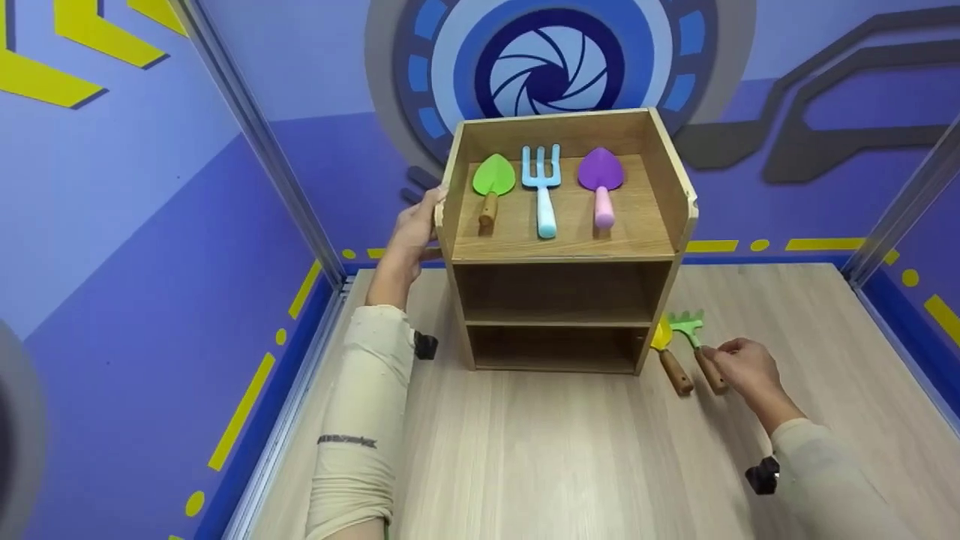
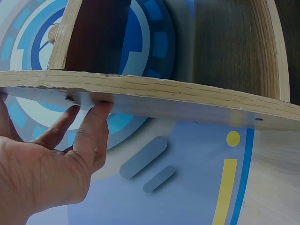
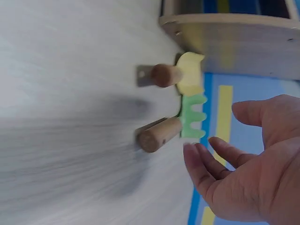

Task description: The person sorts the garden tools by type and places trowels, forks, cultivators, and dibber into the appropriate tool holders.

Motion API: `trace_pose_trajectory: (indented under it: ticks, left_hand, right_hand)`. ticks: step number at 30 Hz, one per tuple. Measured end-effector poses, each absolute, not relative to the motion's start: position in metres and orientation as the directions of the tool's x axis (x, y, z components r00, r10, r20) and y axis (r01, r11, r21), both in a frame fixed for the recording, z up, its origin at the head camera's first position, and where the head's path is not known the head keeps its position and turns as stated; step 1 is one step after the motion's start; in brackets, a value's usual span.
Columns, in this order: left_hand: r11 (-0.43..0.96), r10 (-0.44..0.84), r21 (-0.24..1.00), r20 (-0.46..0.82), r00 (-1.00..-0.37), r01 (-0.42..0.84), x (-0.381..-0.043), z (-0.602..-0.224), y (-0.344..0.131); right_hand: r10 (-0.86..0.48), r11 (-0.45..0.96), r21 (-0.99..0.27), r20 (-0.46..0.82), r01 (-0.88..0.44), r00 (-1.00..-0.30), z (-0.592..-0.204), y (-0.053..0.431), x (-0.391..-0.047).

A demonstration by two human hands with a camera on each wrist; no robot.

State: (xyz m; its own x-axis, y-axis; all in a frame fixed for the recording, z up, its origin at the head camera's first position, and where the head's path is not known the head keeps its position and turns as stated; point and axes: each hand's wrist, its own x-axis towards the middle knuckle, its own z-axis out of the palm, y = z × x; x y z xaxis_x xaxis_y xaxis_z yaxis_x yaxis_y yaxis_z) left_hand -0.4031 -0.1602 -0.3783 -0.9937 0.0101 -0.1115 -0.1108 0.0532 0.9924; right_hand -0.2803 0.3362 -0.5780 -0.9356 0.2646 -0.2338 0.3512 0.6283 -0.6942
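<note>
Fingertips (image 2: 102, 108) of my left hand (image 1: 415, 229) rest on the outer face of the wooden shelf (image 1: 570, 250), on its left side panel close to the front edge. My right hand (image 1: 750, 371) is well apart from the left, thumb and fingers parted, just beside the green rake (image 1: 686, 325); I can't tell whether they touch its wooden handle (image 1: 712, 377). That rake lies on the table (image 1: 540, 457), right of the shelf, tines toward the table's back edge. Between it and the shelf lies the yellow trowel (image 1: 661, 335), handle also toward the front edge. The shelf stands near the table's back edge. On its top level, the green trowel (image 1: 494, 175) lies toward the left edge, the blue fork (image 1: 543, 180) near the middle and the purple trowel (image 1: 600, 169) toward the right edge, all handles to the front. Behind stands a blue printed wall (image 1: 810, 217).
</note>
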Motion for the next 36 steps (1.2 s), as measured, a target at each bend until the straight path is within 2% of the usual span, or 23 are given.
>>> trace_pose_trajectory:
  ticks: [8, 17, 29, 36]
  left_hand:
    - [0.047, 0.008, 0.993, -0.106, -0.994, -0.105, -0.404, -0.375, -0.159]
    - [0.049, 0.008, 0.993, -0.104, -0.995, -0.103, -0.403, -0.375, -0.158]
    - [0.041, 0.007, 0.994, -0.102, -0.995, -0.102, -0.401, -0.377, -0.158]
    - [0.046, 0.0, 0.994, -0.101, -0.995, -0.101, -0.401, -0.377, -0.157]
  right_hand:
    - [0.226, 0.758, -0.569, -0.232, 0.32, -0.946, -0.59, 0.338, -0.291]
    - [0.228, 0.778, -0.538, -0.241, 0.325, -0.943, -0.6, 0.336, -0.293]
    - [0.217, 0.764, -0.543, -0.291, 0.348, -0.932, -0.611, 0.346, -0.297]
    - [0.141, 0.699, -0.616, -0.378, 0.362, -0.915, -0.615, 0.348, -0.302]
